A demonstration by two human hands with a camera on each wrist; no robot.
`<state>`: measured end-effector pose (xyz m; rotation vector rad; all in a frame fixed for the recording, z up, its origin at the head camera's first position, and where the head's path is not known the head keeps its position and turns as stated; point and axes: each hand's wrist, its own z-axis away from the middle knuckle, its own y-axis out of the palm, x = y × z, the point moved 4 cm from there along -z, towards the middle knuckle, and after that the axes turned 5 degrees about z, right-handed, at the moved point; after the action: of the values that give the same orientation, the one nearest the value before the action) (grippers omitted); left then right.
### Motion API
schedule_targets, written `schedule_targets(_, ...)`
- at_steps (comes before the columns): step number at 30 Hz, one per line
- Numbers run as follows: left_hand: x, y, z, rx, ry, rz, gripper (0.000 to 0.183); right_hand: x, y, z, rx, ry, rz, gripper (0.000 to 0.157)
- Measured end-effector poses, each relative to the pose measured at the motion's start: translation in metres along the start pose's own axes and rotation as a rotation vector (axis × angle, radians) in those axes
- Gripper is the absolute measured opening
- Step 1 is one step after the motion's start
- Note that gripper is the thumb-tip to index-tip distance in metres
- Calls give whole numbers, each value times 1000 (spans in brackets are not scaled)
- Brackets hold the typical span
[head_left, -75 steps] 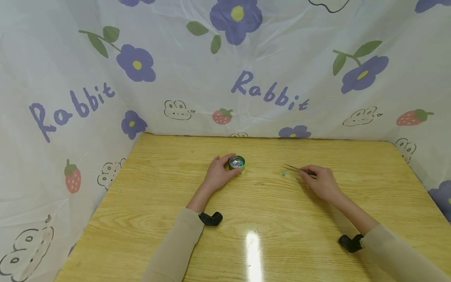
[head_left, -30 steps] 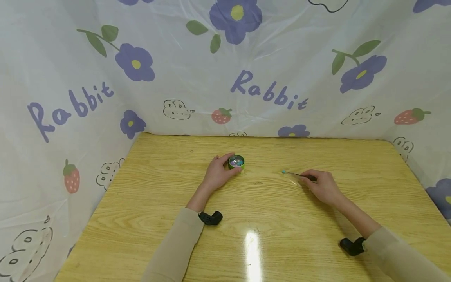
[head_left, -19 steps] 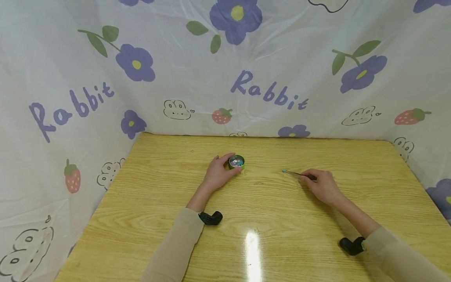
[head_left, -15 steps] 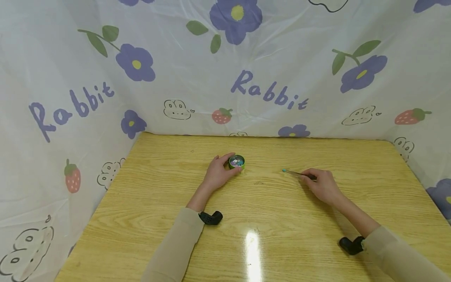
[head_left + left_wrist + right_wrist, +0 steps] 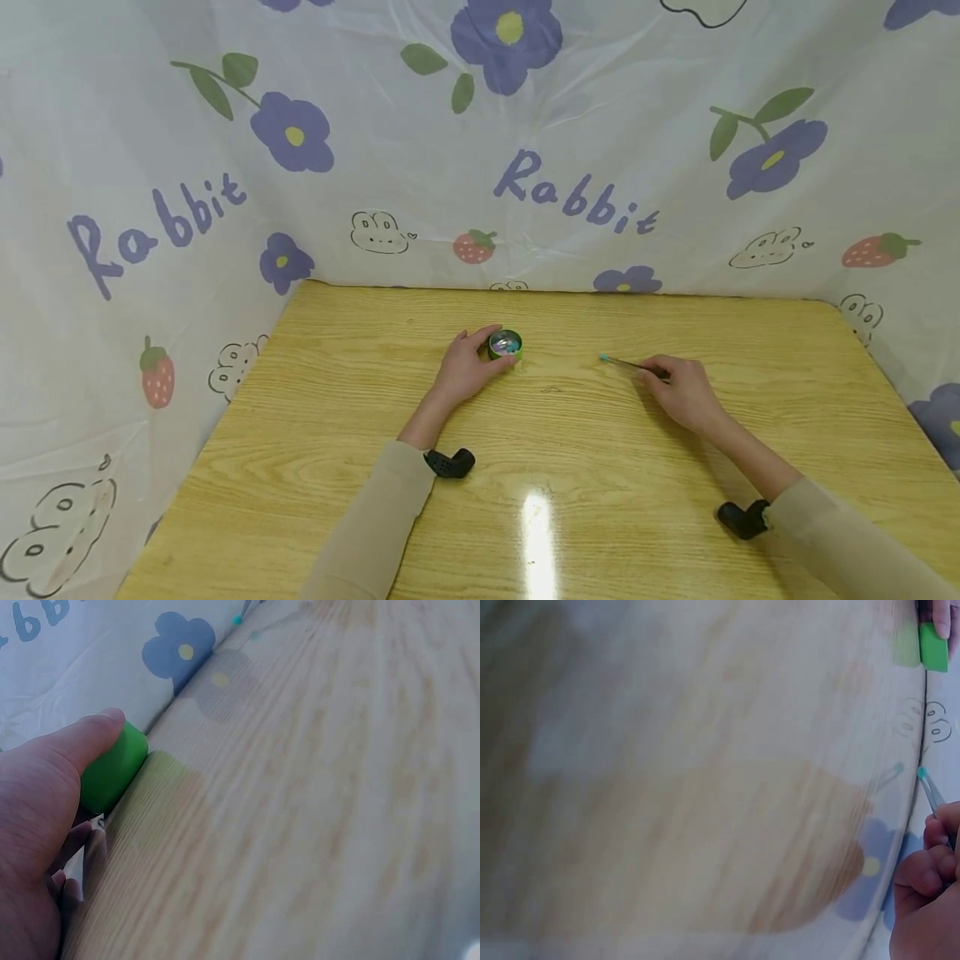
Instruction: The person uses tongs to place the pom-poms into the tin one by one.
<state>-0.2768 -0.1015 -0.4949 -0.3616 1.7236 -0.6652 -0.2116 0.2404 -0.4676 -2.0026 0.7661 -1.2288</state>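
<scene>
My left hand (image 5: 467,368) grips a small round green container (image 5: 517,354) standing on the table, thumb at its near side. Purple and blue bits show inside it in the head view; the left wrist view shows only its green wall (image 5: 120,769). My right hand (image 5: 686,396) pinches a pair of tweezers (image 5: 626,364), to the right of the container. A small turquoise bead (image 5: 603,357) sits between the tweezer tips. In the right wrist view the bead (image 5: 922,772) is apart from its reflection, so it is off the tabletop.
The glossy wood-grain table (image 5: 547,450) reflects a bright light near its front. A white cloth (image 5: 420,150) printed with flowers, rabbits and strawberries hangs behind the table and at both sides. Each wrist wears a black camera (image 5: 450,463).
The turquoise bead lay on the table with the tweezers apart from it; now the tweezers hold it, raised slightly. The left hand and the green container have stayed in place.
</scene>
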Motion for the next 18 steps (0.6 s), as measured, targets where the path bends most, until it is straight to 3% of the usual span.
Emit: schedule_targets(18,0,1,-1,4,12,7,67,11,4,-22,-22,23,-4,16)
